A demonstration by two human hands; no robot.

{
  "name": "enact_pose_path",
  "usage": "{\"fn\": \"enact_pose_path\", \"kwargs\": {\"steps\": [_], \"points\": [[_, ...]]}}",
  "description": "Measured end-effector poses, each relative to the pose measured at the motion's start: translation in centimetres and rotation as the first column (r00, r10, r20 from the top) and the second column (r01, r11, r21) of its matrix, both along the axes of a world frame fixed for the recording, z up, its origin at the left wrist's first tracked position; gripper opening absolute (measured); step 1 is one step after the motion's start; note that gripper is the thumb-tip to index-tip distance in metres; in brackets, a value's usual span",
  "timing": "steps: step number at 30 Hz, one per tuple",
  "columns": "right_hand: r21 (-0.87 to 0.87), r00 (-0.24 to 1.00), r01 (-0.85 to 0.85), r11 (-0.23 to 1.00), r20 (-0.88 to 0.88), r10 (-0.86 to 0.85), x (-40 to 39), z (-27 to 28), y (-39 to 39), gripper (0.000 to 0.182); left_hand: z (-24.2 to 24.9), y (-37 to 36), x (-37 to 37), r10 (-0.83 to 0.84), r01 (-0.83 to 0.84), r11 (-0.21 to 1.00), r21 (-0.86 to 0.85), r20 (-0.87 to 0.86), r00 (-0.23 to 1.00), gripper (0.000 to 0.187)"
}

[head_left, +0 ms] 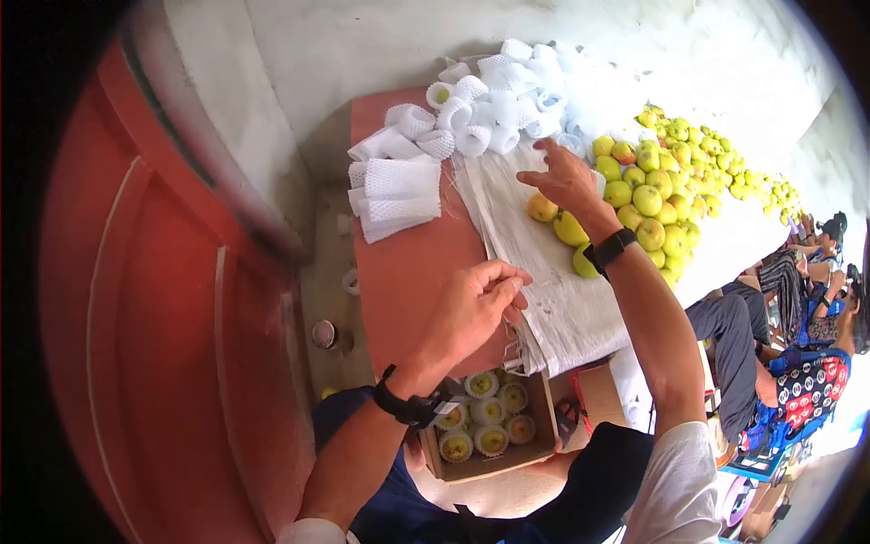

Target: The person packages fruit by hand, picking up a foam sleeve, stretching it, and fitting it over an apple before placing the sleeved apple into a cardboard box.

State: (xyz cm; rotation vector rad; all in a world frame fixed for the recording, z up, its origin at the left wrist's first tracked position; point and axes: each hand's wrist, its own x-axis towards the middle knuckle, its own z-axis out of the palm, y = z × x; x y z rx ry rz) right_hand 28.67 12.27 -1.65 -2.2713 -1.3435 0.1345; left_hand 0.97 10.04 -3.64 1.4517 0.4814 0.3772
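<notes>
My left hand (476, 308) is over the front of the table, its fingers curled together; whether anything small is between them I cannot make out. My right hand (566, 181) reaches toward a heap of white foam net sleeves (507, 100), fingers spread and nothing held. Just right of it lies a large pile of yellow-green apples (652, 199). Below my left wrist, a cardboard box (494, 467) holds several apples, each in a white foam sleeve. A stack of flat foam sleeves (396, 195) sits on the red tabletop (408, 281).
A white sheet (553, 290) covers part of the table. A red door (163, 317) stands at the left beside a pale wall. A small round container (324, 334) is on the ledge left of the table. Seated people (734, 344) are at the right.
</notes>
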Motion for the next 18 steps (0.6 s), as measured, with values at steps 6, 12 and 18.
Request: {"fn": "enact_pose_path", "kwargs": {"steps": [6,12,18], "points": [[0.045,0.929,-0.008,0.999,0.371,-0.009,2.0,-0.3,7.8,0.099,-0.8,2.0,0.9,0.032,-0.030,0.998,0.059,-0.032,0.999,0.021],[-0.030,0.911,-0.097,0.995,0.401,0.101,3.8,-0.1,15.0,0.124,-2.3,4.3,1.3,0.012,-0.011,0.999,0.038,-0.019,1.000,0.021],[-0.197,0.912,-0.120,0.973,0.365,0.187,3.9,-1.0,20.9,0.130,-2.8,5.5,1.8,0.029,-0.027,0.998,0.049,-0.027,0.999,0.020]]}}
